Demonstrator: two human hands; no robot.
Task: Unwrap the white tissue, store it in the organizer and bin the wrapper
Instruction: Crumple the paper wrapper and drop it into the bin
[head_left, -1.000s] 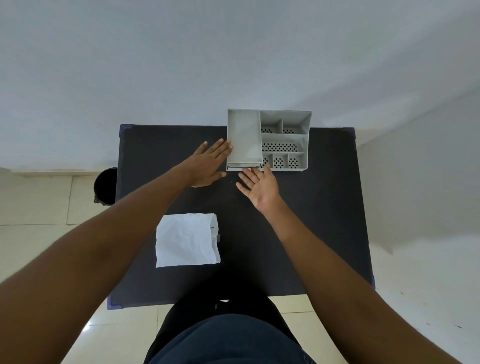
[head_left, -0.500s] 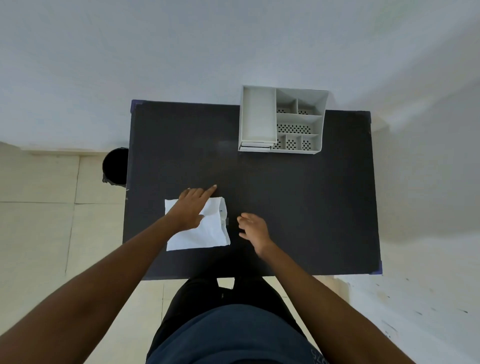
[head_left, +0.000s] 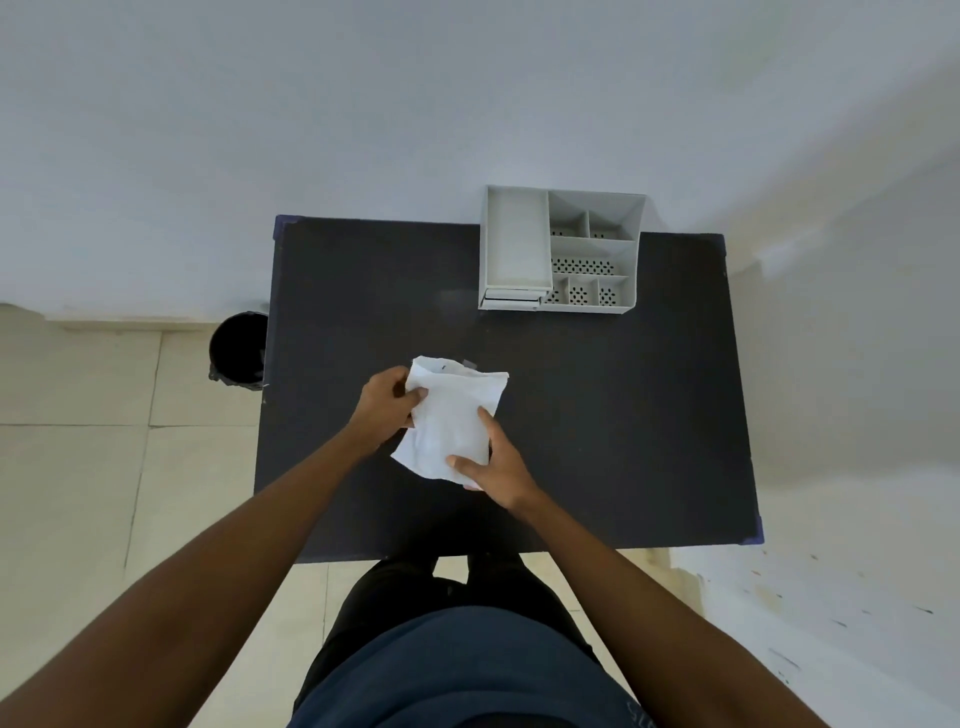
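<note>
A white wrapped tissue packet (head_left: 451, 415) is lifted above the middle of the dark table (head_left: 623, 415), held by both hands. My left hand (head_left: 387, 402) grips its upper left edge. My right hand (head_left: 491, 470) holds its lower right corner, thumb and a finger lying on the front. A grey organizer (head_left: 563, 249) with several compartments stands at the table's far edge, right of centre. A black bin (head_left: 239, 349) sits on the floor by the table's left side.
A white wall runs behind the table. Pale floor tiles (head_left: 78, 467) lie to the left and in front. My legs in dark clothing are at the table's near edge.
Both hands drew back from the organizer to the packet at the table's near left, then took hold of it and lifted it toward the middle.
</note>
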